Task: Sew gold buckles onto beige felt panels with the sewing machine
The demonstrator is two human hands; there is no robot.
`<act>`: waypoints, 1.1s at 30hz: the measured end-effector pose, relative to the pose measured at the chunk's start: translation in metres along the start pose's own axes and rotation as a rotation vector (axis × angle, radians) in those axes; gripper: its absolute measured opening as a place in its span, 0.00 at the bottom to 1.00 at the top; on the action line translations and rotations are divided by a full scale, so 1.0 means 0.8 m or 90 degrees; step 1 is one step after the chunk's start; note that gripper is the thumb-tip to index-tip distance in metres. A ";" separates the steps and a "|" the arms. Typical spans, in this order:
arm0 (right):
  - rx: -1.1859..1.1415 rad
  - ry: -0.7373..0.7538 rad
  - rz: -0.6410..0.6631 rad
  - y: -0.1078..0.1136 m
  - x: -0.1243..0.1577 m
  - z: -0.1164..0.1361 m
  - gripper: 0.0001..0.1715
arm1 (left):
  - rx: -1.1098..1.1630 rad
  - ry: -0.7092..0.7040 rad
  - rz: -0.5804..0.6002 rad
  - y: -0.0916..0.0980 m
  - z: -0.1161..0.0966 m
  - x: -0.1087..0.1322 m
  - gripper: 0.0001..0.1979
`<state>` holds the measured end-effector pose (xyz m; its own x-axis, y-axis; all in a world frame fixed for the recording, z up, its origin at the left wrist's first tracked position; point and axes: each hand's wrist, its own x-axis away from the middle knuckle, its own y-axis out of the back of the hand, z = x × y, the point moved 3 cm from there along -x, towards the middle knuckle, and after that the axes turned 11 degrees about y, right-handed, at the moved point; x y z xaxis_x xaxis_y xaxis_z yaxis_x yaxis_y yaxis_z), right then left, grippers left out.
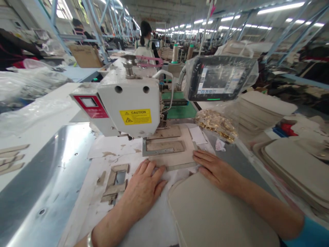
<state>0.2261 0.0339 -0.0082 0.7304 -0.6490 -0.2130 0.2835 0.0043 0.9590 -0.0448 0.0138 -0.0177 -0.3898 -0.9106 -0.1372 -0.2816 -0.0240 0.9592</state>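
Left hand (144, 187) laid open on white paper (151, 226); right hand (218, 171) laid open, fingertips at edge of metal-framed template (174, 161), just in front of sewing machine (128, 106); no grip in either; risk of pinched fingers from template sliding under machine.

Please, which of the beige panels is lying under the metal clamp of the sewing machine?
The small panel between the left hand and right hand, under the clamp; the large rounded panel lies uncovered nearer the person.

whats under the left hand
The left hand rests on a white sheet, with beige cut pieces lying beside it. The part of the sheet directly beneath the palm is covered, so it cannot be seen.
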 end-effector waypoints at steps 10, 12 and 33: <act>-0.036 -0.012 0.015 0.000 -0.054 -0.048 0.06 | -0.004 -0.002 -0.015 0.000 0.001 0.002 0.18; -0.050 -0.019 0.046 -0.004 -0.058 -0.056 0.09 | 0.002 -0.004 -0.023 0.000 0.001 0.002 0.18; -0.042 -0.026 0.075 0.015 -0.011 -0.022 0.24 | -0.032 0.032 0.004 -0.003 -0.012 0.019 0.26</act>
<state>0.2339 0.0531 0.0022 0.7356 -0.6714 -0.0906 0.2383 0.1313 0.9623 -0.0416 -0.0042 -0.0195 -0.3461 -0.9306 -0.1189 -0.2338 -0.0372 0.9716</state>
